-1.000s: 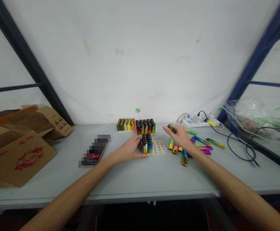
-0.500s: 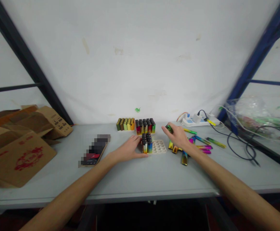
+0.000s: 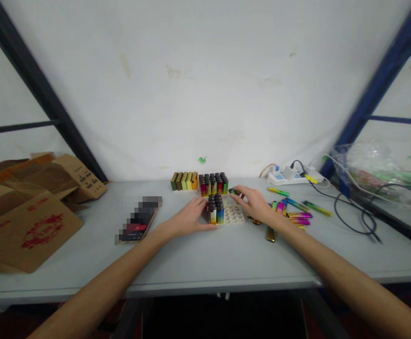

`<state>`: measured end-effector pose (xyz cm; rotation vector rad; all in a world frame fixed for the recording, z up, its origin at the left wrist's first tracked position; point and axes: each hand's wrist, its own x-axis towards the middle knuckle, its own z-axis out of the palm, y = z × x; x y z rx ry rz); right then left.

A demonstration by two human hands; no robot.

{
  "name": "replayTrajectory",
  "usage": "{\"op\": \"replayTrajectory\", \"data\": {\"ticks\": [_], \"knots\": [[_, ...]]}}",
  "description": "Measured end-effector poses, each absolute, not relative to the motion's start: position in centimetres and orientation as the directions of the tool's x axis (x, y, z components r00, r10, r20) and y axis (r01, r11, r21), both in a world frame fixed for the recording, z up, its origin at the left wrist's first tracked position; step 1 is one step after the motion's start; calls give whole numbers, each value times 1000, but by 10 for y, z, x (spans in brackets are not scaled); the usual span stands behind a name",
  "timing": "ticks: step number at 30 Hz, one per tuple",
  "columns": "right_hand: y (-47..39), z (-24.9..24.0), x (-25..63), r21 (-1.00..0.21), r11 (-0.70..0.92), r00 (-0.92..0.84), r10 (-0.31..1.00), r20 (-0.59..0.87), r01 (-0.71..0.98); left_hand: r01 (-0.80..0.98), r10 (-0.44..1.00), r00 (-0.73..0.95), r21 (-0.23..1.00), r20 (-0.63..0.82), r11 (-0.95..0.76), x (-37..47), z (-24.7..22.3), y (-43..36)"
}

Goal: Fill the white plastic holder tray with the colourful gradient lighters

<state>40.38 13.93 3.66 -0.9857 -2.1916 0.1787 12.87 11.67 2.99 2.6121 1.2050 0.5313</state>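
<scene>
A white tray with round holes (image 3: 234, 214) lies on the table, its left part filled with upright lighters with black tops (image 3: 216, 210). My left hand (image 3: 190, 217) is curved round the left side of the tray, thumb along the front edge and fingers at the back corner. Above the tray's back right edge, my right hand (image 3: 250, 202) pinches a dark-topped lighter (image 3: 233, 191) between thumb and fingers. Loose shiny lighters (image 3: 271, 234) in several colours lie under and beside my right wrist, partly hidden by the forearm.
Behind the tray stand a block of black-topped lighters (image 3: 213, 184) and a block of yellowish ones (image 3: 184, 181). A phone (image 3: 140, 221) lies at the left, near cardboard boxes (image 3: 36, 226). At the right are a power strip (image 3: 279, 178), a black cable (image 3: 354, 230) and plastic bags (image 3: 371, 165).
My right hand has moved left with the lighter, from over the loose lighters to the tray's back right edge. My left hand has stayed at the tray.
</scene>
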Motion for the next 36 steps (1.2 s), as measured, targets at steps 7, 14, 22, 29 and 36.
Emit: {"op": "replayTrajectory", "data": {"ticks": [7, 14, 22, 29, 36], "knots": [[141, 23, 392, -694, 623, -369, 779, 507, 361, 687, 763, 602, 333, 236, -645, 129, 29, 117], [144, 18, 384, -622, 665, -479, 739, 473, 413, 695, 768, 600, 329, 224, -639, 129, 29, 116], [151, 20, 389, -552, 689, -593, 710, 380, 470, 675, 752, 614, 335, 239, -657, 129, 30, 116], [148, 33, 400, -412, 751, -682, 652, 333, 517, 685, 755, 615, 321, 226, -654, 128, 30, 117], [176, 43, 450, -194, 570, -500, 807, 316, 798, 689, 765, 605, 338, 218, -641, 128, 32, 116]]}}
